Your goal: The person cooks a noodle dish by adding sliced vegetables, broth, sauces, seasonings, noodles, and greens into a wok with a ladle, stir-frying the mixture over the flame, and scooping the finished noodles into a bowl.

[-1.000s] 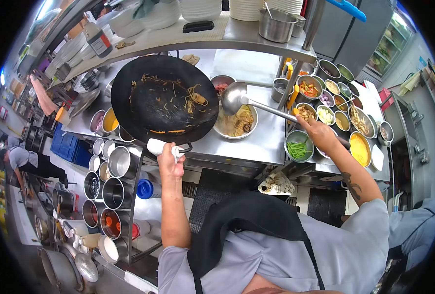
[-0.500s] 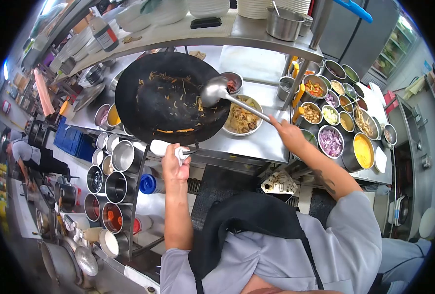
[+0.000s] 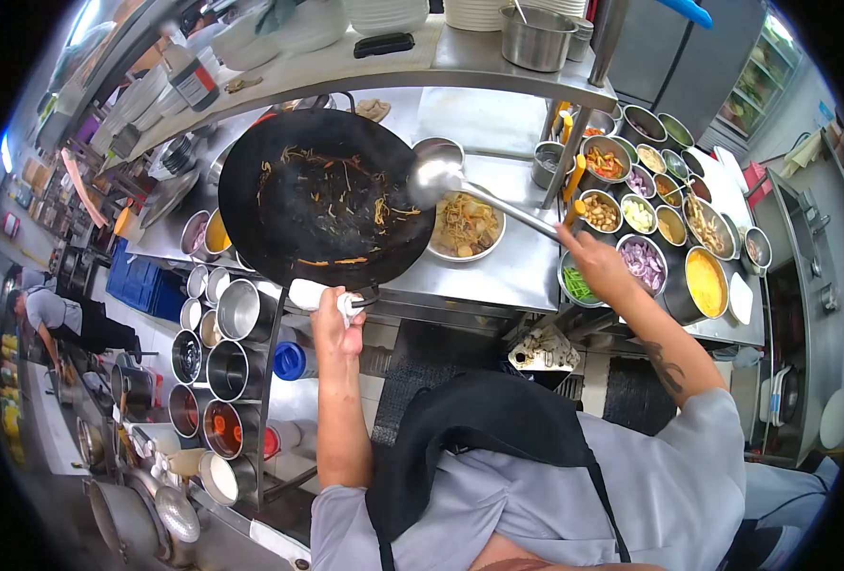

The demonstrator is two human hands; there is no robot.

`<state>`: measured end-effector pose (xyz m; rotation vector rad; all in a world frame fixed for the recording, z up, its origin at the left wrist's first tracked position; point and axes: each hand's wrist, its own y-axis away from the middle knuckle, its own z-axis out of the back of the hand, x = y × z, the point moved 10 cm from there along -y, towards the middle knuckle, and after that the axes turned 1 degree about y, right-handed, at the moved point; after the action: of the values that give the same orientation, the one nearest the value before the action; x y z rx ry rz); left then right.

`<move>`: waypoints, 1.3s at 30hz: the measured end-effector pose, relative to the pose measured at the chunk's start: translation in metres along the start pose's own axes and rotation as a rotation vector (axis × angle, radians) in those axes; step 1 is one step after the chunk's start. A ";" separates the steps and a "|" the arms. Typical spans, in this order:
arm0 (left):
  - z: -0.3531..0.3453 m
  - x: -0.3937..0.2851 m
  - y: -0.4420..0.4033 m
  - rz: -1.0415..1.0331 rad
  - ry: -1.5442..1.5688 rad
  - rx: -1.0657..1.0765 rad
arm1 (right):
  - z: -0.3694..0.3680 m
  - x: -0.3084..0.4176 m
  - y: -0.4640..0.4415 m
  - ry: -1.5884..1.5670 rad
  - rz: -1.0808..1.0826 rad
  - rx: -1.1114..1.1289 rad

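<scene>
My left hand point(image 3: 337, 324) is closed around a white cloth point(image 3: 315, 296) at the near handle of a large black wok point(image 3: 317, 219). The wok is tilted, with scattered noodle strands and orange strips on its dark inner surface. In my right hand point(image 3: 593, 262) is the handle of a long metal ladle point(image 3: 512, 211). Its shiny bowl is at the wok's right rim, and what it holds cannot be made out. Just right of the wok, a white bowl point(image 3: 496, 236) holds noodles point(image 3: 466, 225). A metal bowl point(image 3: 440, 147) stands behind the ladle.
Several ingredient bowls fill the right counter, among them chopped purple onion point(image 3: 642, 264) and yellow liquid point(image 3: 706, 283). A steel shelf point(image 3: 489, 71) crosses above the counter. Metal pots point(image 3: 239, 309) stand at the left on a rack. Another person point(image 3: 56, 309) is at the far left.
The ladle moved left over the wok, then back right to its rim. More food now shows in the noodle bowl. My left hand keeps hold of the cloth and handle.
</scene>
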<state>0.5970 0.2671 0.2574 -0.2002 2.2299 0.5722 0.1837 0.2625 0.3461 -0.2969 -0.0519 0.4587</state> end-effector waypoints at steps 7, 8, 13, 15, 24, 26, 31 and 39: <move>-0.009 0.003 0.002 0.028 0.077 0.021 | -0.058 0.016 -0.009 -0.082 0.021 0.011; -0.008 0.002 -0.001 0.022 0.072 0.018 | -0.053 0.000 0.007 -0.063 0.032 -0.023; 0.004 0.004 -0.004 -0.017 0.001 -0.014 | 0.003 -0.041 0.043 0.146 -0.009 0.055; 0.010 -0.002 0.005 -0.011 -0.048 -0.059 | 0.013 -0.046 0.038 0.159 -0.017 0.063; 0.027 0.001 0.046 0.172 0.227 0.112 | 0.030 0.044 -0.051 -0.062 0.208 0.080; 0.032 -0.007 0.072 0.179 0.295 0.124 | 0.025 0.071 -0.064 -0.234 0.266 0.054; 0.100 -0.028 0.122 0.077 0.469 0.111 | -0.005 0.163 -0.068 -0.870 0.419 0.191; 0.227 -0.065 0.257 -0.243 0.666 -0.105 | -0.032 0.337 -0.059 -1.269 0.744 0.553</move>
<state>0.7109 0.5977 0.2627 -0.8035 2.7497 0.5381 0.5150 0.3528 0.3271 0.5892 -1.0602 1.3131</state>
